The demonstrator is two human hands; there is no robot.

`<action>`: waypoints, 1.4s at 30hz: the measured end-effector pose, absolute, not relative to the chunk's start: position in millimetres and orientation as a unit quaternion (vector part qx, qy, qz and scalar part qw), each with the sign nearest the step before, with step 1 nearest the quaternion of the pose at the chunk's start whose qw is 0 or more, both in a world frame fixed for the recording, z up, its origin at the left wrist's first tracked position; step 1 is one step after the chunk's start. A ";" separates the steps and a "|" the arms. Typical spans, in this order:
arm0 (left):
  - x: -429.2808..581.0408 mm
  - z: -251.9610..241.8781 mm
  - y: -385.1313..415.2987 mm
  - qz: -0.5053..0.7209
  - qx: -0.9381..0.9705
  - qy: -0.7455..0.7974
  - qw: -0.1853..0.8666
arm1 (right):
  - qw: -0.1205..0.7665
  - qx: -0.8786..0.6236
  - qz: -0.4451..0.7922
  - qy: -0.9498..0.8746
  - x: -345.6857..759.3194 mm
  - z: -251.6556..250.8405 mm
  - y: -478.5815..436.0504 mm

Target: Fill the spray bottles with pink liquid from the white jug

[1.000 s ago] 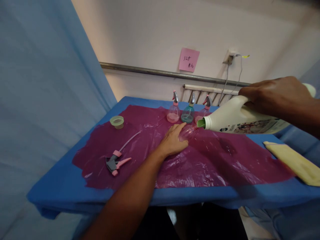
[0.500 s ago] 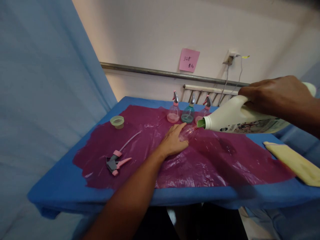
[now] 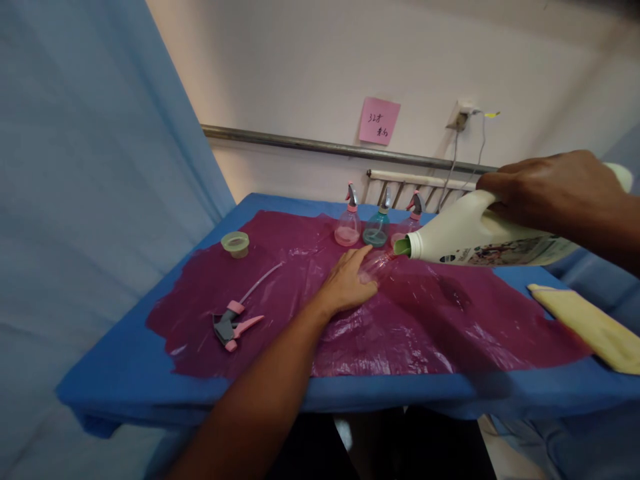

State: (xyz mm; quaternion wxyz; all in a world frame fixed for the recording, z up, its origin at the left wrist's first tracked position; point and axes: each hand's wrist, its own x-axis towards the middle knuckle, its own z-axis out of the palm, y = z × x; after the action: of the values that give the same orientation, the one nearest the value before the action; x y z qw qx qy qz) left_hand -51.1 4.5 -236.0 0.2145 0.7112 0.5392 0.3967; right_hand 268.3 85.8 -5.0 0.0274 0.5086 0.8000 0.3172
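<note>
My left hand [image 3: 349,280] is wrapped round a clear pink spray bottle [image 3: 376,265] without its spray head, tilted toward the right. My right hand [image 3: 555,190] grips the handle of a big cream detergent jug [image 3: 480,233], tipped so that its green spout [image 3: 401,247] meets the mouth of the bottle. Whether liquid is flowing I cannot make out. A loose grey and pink spray head [image 3: 230,327] with a thin tube lies left of my left forearm. Farther left and back stands a pale green cap [image 3: 235,244].
Behind my left hand stand a pink spray bottle [image 3: 347,233], a teal one [image 3: 376,232] and another pink one [image 3: 413,223], partly hidden by the jug. Purple plastic sheeting [image 3: 280,293] covers the blue table [image 3: 125,360]. A folded yellow cloth [image 3: 590,327] lies at the right edge.
Almost nothing differs. Both hands, the tilted jug and the bottle hold the same positions, and the view has shifted only very slightly.
</note>
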 end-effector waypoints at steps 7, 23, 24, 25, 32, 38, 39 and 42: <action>-50.5 -233.7 3.6 0.393 0.707 0.545 0.220 | 0.018 0.510 0.309 0.802 269.2 -5.4 90.3; -50.7 -229.9 -0.3 0.404 0.697 0.545 0.233 | -0.061 0.528 0.290 0.796 289.4 -54.8 103.1; -50.6 -229.4 -0.3 0.408 0.694 0.545 0.235 | -0.080 0.545 0.268 0.790 291.3 -62.4 105.8; -50.5 -229.1 -0.2 0.414 0.690 0.545 0.236 | -0.103 0.565 0.246 0.781 293.5 -69.8 109.1; -51.1 -232.0 3.1 0.427 0.677 0.552 0.235 | -0.338 0.619 0.000 0.709 324.7 -113.4 132.5; -54.2 -238.5 7.5 0.423 0.668 0.567 0.230 | -0.502 0.663 -0.187 0.523 340.9 -166.9 134.3; -54.5 -239.4 8.2 0.422 0.667 0.569 0.230 | -0.518 0.665 -0.190 0.503 340.4 -175.1 133.3; -54.8 -241.7 9.7 0.412 0.666 0.576 0.237 | -0.530 0.676 -0.199 0.471 339.6 -188.6 127.9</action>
State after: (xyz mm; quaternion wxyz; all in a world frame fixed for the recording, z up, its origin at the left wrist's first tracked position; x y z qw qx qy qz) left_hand -54.8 9.7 -241.7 0.2368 0.6658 0.5755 0.4115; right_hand 339.6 127.9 -188.6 -0.5305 0.6757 0.4714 -0.1994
